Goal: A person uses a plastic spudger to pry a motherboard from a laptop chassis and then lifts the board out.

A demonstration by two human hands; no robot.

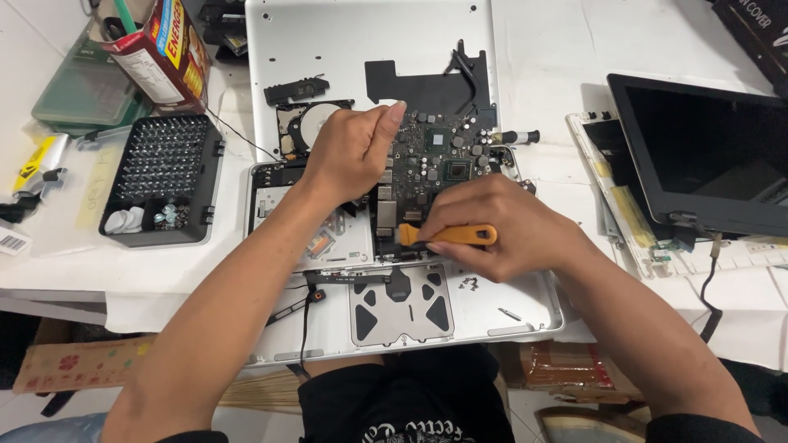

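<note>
Orange pry tool [450, 235] gripped in right hand [501, 234], left hand [351, 152] pinching logic board [431, 160]; a slip risks gouging components.

Both hands were bare: left hand [349, 152], right hand [492, 226]. No gloves, rings, watch or bands seen on either. Forearms uncovered along their full visible length. Dark sleeve edges showed only at the bottom frame corners, near the upper arms. Torso wore a black garment with pale ornate lettering across the front, partly cut off by the frame.
</note>
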